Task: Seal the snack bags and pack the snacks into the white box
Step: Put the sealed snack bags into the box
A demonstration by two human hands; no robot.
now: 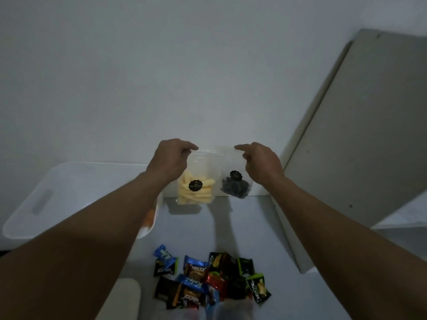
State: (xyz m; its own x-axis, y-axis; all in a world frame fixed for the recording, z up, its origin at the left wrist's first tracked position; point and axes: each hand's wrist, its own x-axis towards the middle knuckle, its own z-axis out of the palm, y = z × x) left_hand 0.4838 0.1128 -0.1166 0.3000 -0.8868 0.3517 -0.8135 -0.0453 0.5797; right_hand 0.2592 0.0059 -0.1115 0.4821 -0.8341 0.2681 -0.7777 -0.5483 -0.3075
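Two clear snack bags stand against the back wall. The left bag (196,188) holds pale yellow sticks and carries a black round label. The right bag (234,184) holds dark pieces and has the same label. My left hand (172,161) pinches the top left corner of the yellow-snack bag. My right hand (261,163) pinches the top right edge of the dark-snack bag. The white box (69,195) sits at the left, partly behind my left forearm. A pile of several small wrapped snacks (208,280) lies near the front.
A large beige board (360,135) leans against the wall at the right. A pale rounded object (122,299) lies at the bottom left of the pile. Something orange (149,217) shows at the box's right edge. The room is dim.
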